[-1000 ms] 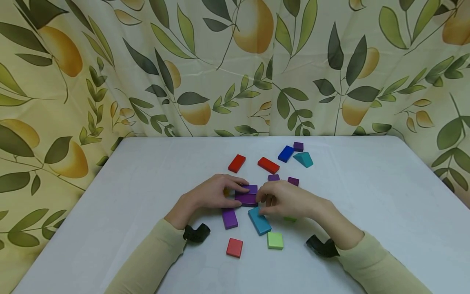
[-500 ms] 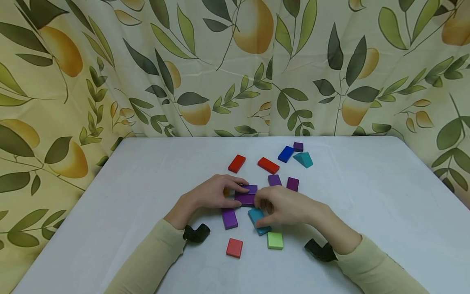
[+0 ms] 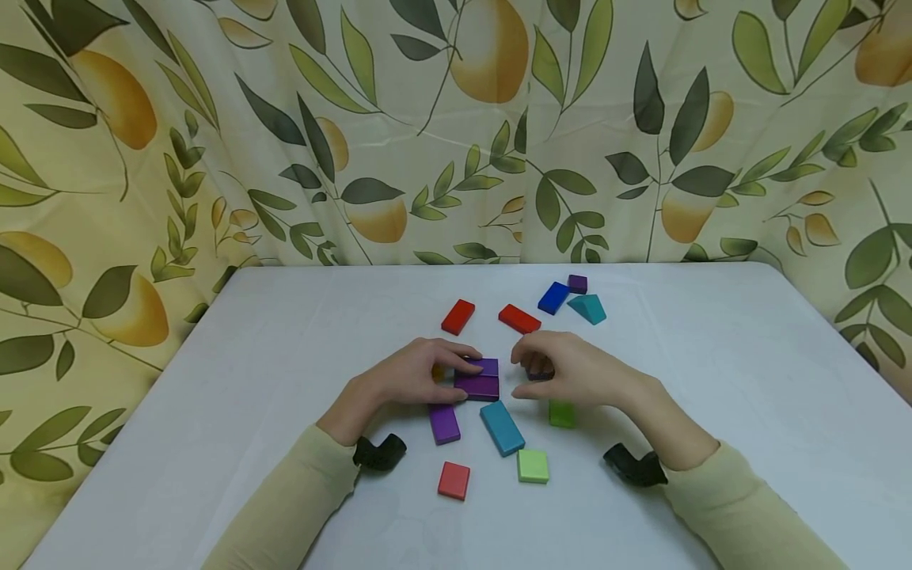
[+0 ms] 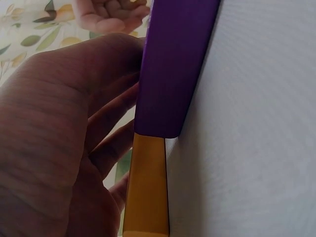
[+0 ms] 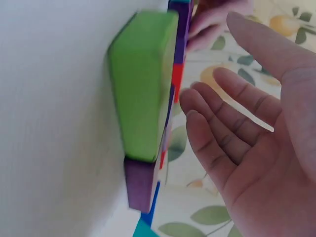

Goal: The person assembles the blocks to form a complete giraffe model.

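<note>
My left hand (image 3: 406, 372) holds two purple blocks lying long side to long side on the table, thumb at the front block (image 3: 477, 388) and fingers over the back block (image 3: 489, 366). An orange block (image 4: 147, 185) meets their left end, mostly hidden by that hand in the head view. To the right, my right hand (image 3: 584, 372) hovers with fingers loosely bent and nothing in its grasp. Beneath it a dark purple block (image 3: 539, 375) partly shows, and a green block (image 3: 561, 415) lies just in front. A purple block (image 3: 445, 424) lies before the left hand.
In front lie a light blue block (image 3: 502, 429), a light green square (image 3: 533, 466) and a red square (image 3: 454, 480). Behind are two red blocks (image 3: 458, 317), a dark blue block (image 3: 553, 298), a teal triangle (image 3: 588, 309) and a small purple block (image 3: 578, 283). A patterned curtain (image 3: 427, 158) hangs behind the table.
From the right end of the purple pair, my right hand has drawn back to the right and away from me, uncovering the light blue and green blocks. The left hand keeps its place.
</note>
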The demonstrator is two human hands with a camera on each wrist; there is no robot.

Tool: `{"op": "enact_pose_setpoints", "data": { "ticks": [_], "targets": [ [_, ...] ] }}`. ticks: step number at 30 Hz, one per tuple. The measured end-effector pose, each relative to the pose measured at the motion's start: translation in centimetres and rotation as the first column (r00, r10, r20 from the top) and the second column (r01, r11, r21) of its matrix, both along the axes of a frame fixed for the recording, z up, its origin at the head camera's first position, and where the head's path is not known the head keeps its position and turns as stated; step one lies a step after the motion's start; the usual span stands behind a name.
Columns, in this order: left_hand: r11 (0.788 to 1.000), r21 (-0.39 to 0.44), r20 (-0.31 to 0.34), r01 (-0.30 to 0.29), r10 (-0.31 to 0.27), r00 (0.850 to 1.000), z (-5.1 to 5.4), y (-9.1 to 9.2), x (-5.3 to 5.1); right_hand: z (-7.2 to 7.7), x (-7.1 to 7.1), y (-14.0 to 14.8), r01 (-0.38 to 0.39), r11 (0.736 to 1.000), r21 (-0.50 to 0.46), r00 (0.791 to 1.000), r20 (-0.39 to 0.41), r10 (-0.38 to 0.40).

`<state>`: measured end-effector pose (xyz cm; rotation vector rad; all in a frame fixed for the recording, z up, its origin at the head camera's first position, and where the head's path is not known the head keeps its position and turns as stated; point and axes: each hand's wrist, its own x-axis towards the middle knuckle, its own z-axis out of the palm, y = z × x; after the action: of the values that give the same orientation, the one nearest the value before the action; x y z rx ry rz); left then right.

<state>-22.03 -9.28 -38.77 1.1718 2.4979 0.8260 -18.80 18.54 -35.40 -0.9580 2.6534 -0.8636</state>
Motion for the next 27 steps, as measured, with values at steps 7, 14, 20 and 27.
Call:
{"op": "enact_pose_setpoints", "data": {
  "ticks": [7,14,20,27],
  "targets": [
    [1.0,-0.011,0.011,-0.011,0.011,1.0,0.2,0.0,0.1,-0.2,-0.7,0.9,0.075,0.997,0.012,0.996,-0.038,-0.075],
    [1.0,-0.013,0.015,-0.009,0.009,1.0,0.3,0.1,0.1,-0.5,-0.8,1.2,0.126,0.991,0.053,0.991,-0.053,-0.124],
    [1.0,-0.012,0.013,-0.005,0.005,1.0,0.1,0.1,0.1,-0.7,-0.9,1.3,0.149,0.985,0.087,0.988,-0.063,-0.143],
    [1.0,-0.009,0.011,-0.001,0.001,1.0,0.0,0.0,0.0,-1.0,-1.0,1.2,0.144,0.985,0.092,0.988,-0.075,-0.137]
  ]
}}
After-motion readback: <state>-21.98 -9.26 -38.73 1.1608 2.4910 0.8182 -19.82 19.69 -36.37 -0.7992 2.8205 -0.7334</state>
